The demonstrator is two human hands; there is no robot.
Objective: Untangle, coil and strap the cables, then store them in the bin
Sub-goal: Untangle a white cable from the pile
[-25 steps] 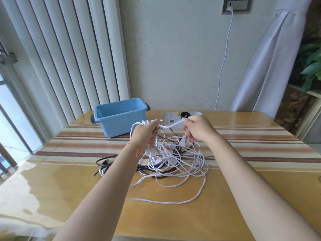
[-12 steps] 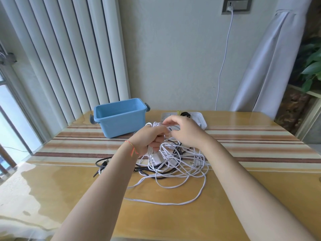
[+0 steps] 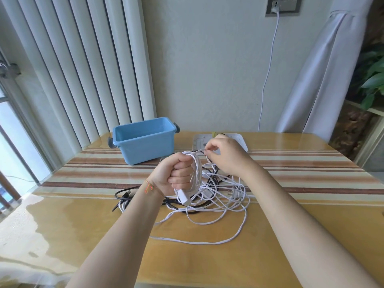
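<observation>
Far left on the wooden table point(image 3: 207, 262), a blue bin point(image 3: 145, 146) stands upright near the far edge, open side up, nothing visible inside it. Nearer and slightly right of it, black cables point(image 3: 124, 197) lie on the tabletop, one connector end pointing left, and run under the white tangle. The left hand point(image 3: 176, 175) is raised above the table in a closed fist, its fingers curled round a coil of white cable point(image 3: 196, 171); several loops pass through the fist and a white connector block point(image 3: 182, 197) hangs from the bottom of the coil just below the hand. Just to the right and slightly farther, the right hand point(image 3: 224, 156) pinches a strand of the same white cable between thumb and fingertip, the strand running straight across to the top of the coil. Beneath and between both hands, the loose white cables point(image 3: 220, 202) lie in a tangled heap on the table, with a two-pin plug point(image 3: 235, 194) resting at its right side and one long loop sweeping toward the near edge. Behind the right hand a white tray point(image 3: 242, 140) lies flat near the far edge, partly hidden. On the wall beyond, a white cord point(image 3: 268, 65) hangs from a wall socket point(image 3: 283, 6).
</observation>
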